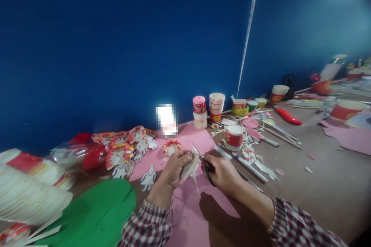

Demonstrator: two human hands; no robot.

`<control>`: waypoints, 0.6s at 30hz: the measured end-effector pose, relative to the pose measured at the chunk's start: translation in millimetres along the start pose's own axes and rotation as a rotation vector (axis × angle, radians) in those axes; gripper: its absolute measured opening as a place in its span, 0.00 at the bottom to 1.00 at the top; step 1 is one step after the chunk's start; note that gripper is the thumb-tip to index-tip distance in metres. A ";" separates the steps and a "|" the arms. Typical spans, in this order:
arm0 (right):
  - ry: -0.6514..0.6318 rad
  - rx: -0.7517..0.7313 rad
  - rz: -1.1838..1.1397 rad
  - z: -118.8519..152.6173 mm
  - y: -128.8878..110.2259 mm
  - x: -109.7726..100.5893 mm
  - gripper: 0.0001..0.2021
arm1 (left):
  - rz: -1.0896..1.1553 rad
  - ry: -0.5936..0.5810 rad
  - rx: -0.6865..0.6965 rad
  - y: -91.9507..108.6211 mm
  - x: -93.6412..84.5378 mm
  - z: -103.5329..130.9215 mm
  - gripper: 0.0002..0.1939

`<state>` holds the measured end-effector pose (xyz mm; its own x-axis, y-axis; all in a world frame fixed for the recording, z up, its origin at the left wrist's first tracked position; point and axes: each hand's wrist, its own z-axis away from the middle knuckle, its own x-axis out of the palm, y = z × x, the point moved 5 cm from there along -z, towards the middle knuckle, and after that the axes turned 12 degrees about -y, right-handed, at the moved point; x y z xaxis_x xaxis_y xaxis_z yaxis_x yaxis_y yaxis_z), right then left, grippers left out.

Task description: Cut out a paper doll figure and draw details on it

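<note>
My left hand [174, 170] pinches a small whitish paper cutout [190, 166], with a thin strip of it hanging down. Black-handled scissors [209, 168] are in my right hand [225, 174], fingers wrapped round the handles. Their blades point up and to the left, slightly apart, close beside the paper. Both hands are over pink paper sheets [185, 197] on the brown table. Just beyond my left hand lies a round red-and-yellow patterned ring [172, 147] with a pale middle. A white figure cutout with a dark outline [148, 178] rests left of my left wrist.
Stacked paper cups [29, 197] and a green paper disc [98, 212] occupy the left. Decorated paper figures [120, 154] lie behind them. At the right are a red-and-white cup [234, 137], paper scraps [257, 162], pens [249, 167] and a red chili-shaped object [288, 116]. A blue wall [130, 46] stands behind.
</note>
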<state>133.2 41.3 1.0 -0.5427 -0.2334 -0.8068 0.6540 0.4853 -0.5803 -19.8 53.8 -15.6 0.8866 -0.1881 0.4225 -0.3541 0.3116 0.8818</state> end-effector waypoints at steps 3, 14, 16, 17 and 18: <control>-0.004 -0.006 0.011 0.4 0.1 0.2 0.03 | -0.001 0.003 0.008 0.0 -2.0 -1.6 0.15; 0.016 -0.032 0.008 -0.4 2.4 2.9 0.03 | -0.031 -0.015 0.001 1.5 -3.5 -1.1 0.15; 0.018 -0.035 0.004 -0.2 2.2 3.3 0.04 | -0.035 -0.025 0.003 1.7 -4.3 -1.6 0.14; 0.016 -0.034 0.000 -0.2 2.0 3.5 0.04 | -0.037 -0.029 0.003 2.0 -4.6 -1.7 0.14; 0.015 -0.034 -0.005 -0.2 1.7 3.5 0.04 | -0.038 -0.033 0.001 2.4 -4.8 -1.7 0.14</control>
<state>132.2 41.4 -2.7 -0.5535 -0.2234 -0.8023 0.6332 0.5129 -0.5796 -24.5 57.1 -15.9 0.8893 -0.2304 0.3950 -0.3202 0.3030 0.8976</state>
